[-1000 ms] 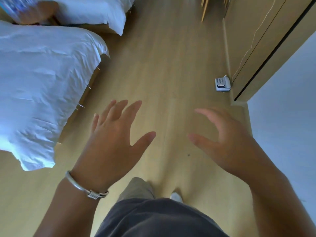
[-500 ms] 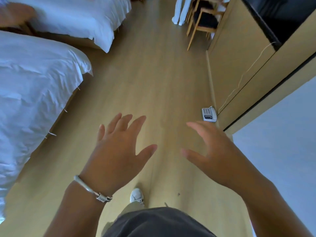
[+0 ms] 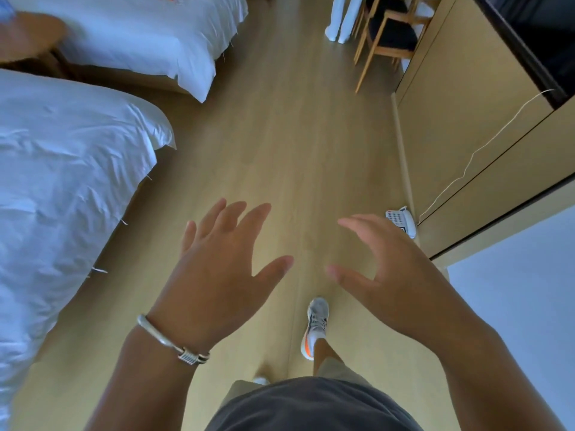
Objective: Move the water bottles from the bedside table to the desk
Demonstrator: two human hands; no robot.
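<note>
Step in hand: walking across the room with nothing carried, which I judge to be the approach to fetch bottles.
Left hand point(image 3: 217, 272): its grip is slack — fingers straight and spread, palm down over the floor point(image 3: 280, 157), holding nothing; a silver bracelet point(image 3: 174, 342) sits on the wrist.
Right hand point(image 3: 392, 275): grip also empty, fingers loosely arched with the thumb apart from them.
Water bottles: none can be picked out; only a blurred blue-white patch shows at the far left corner, above the round brown bedside worktop point(image 3: 28, 35), and I cannot tell what it is.
Bedside worktop: far left, between the near bed point(image 3: 62, 181) and the far bed point(image 3: 149, 35).
Right side: a wooden cabinet front point(image 3: 466, 119) with a white telephone point(image 3: 401, 220) on the floor at its foot, a wooden chair point(image 3: 385, 35) farther on.
Feet: one grey-and-orange shoe point(image 3: 315, 326) forward on the floor.
Next move: likely a turn left between the beds, a reach to that worktop — then each hand closing round one bottle.
</note>
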